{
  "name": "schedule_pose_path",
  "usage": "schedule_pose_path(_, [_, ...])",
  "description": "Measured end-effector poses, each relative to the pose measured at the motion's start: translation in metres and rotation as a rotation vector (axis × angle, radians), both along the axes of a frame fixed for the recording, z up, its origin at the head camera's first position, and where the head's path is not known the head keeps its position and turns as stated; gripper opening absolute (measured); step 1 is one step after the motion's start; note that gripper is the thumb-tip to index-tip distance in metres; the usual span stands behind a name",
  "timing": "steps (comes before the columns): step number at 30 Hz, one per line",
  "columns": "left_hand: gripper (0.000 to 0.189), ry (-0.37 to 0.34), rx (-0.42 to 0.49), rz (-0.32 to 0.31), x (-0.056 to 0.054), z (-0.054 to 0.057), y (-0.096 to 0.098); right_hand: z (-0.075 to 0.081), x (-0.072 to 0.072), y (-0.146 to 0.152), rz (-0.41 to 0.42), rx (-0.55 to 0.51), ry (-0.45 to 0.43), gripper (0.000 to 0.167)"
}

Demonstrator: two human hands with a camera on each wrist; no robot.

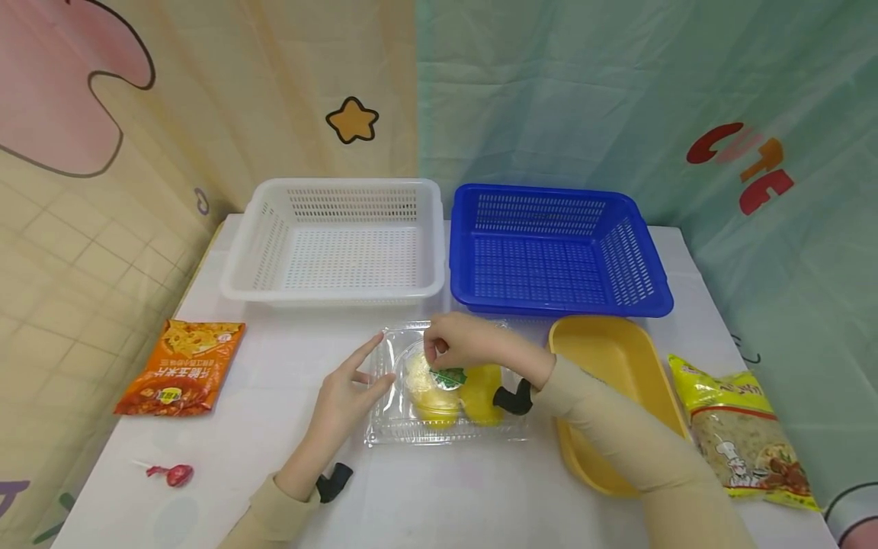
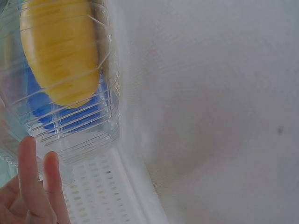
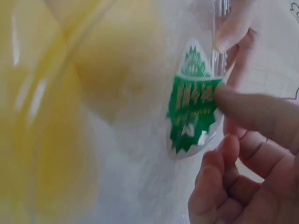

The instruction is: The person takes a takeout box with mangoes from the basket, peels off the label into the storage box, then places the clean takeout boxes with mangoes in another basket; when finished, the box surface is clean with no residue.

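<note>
A clear plastic clamshell box [image 1: 391, 431] with yellow, rounded contents [image 2: 60, 51] lies on the table. Over its lid is a round green-and-white sticker [image 3: 194, 102]. My right hand [image 1: 463, 339] is above the lid, fingers curled, pinching the sticker's edge with the thumb [image 3: 254, 114] on its printed face. My left hand [image 1: 346, 389] rests at the box's left side, thumb and fingers fairly straight and spread against the edge. In the left wrist view, two straight fingers [image 2: 32, 182] show beside the ribbed plastic wall.
Behind the box stand a white basket [image 1: 336, 296] and a blue basket [image 1: 562, 305]. A yellow tray [image 1: 617, 366] is under the right forearm. An orange snack bag [image 1: 185, 370] and a red lollipop [image 1: 180, 476] lie left, a yellow-green food packet [image 1: 741, 435] far right.
</note>
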State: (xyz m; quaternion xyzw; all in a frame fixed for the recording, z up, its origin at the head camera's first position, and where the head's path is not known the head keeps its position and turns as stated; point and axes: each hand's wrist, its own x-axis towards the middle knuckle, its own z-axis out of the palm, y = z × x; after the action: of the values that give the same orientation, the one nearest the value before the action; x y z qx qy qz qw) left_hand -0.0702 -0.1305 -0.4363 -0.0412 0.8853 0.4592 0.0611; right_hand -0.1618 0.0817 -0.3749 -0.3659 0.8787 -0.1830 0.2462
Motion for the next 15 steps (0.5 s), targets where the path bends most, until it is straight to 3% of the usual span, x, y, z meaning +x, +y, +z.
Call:
schedule_pose_path(4, [0.065, 0.003, -0.001, 0.006, 0.0, -0.001, 0.0, 0.007, -0.003, 0.012, 0.007, -0.084, -0.071, 0.009])
schedule_pose_path(8, [0.066, 0.004, -0.001, 0.005, 0.0, -0.002, 0.0, 0.017, -0.003, 0.035, -0.039, -0.191, -0.129, 0.006])
schedule_pose_path(15, [0.066, -0.008, -0.003, 0.004, 0.0, -0.002, 0.001, 0.022, 0.002, 0.11, -0.266, -0.274, -0.164, 0.008])
